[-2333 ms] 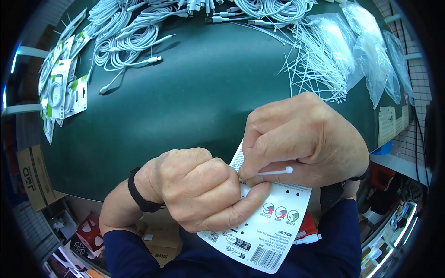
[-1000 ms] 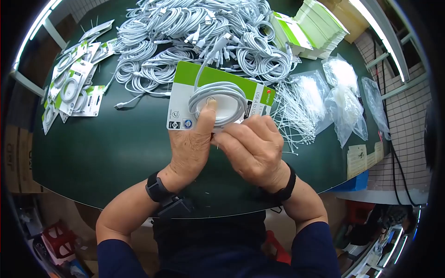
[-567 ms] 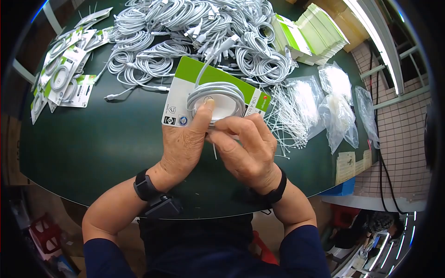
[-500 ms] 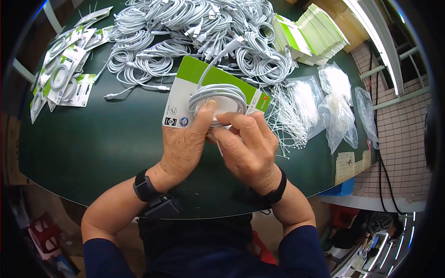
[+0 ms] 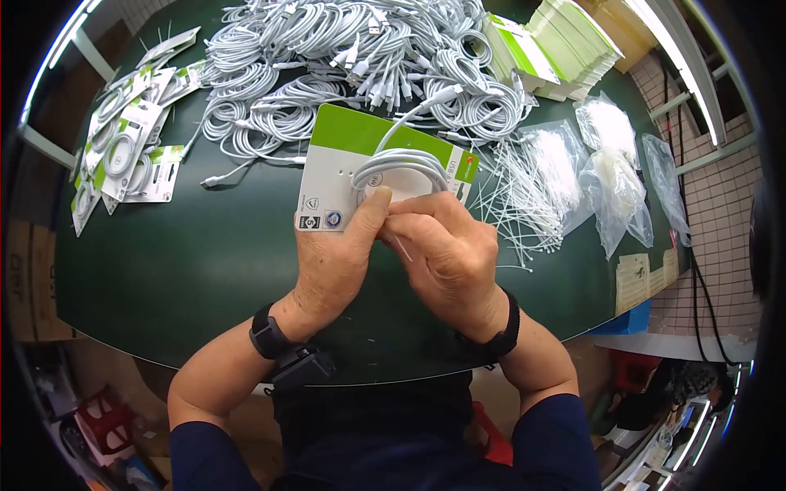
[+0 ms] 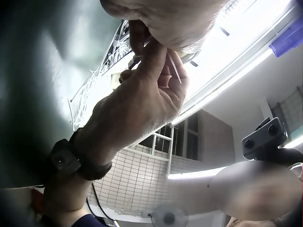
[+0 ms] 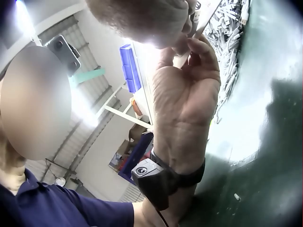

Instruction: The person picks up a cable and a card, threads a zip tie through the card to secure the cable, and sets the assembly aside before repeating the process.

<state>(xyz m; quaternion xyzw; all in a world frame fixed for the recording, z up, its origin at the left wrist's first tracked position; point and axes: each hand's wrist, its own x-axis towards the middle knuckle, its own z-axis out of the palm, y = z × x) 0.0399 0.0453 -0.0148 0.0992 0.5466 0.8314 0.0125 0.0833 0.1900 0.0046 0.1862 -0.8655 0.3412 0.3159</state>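
A green-and-white backing card [image 5: 340, 159] is held over the dark green table [image 5: 180, 262] with a coiled white cable [image 5: 403, 166] on its face. My left hand [image 5: 368, 217] grips the card's near edge, its thumb pressed on the coil's centre. My right hand [image 5: 401, 222] is curled at the coil's lower edge and pinches a thin white cable tie [image 5: 404, 249] that sticks out toward me. In the left wrist view the right hand [image 6: 142, 94] shows with the cable tie [image 6: 174, 68] between its fingers. The left hand [image 7: 189, 90] fills the right wrist view.
A big heap of loose white cables [image 5: 344, 57] lies at the back. Stacked green cards [image 5: 557, 45] sit back right. Loose cable ties [image 5: 524, 188] and clear bags [image 5: 614, 180] lie to the right. Finished carded cables [image 5: 123, 147] are on the left.
The card was first held back-up near my body with a tie at its holes; now it is face-up over the table. Since half a second ago my right fingers closed in on the coil's lower edge.
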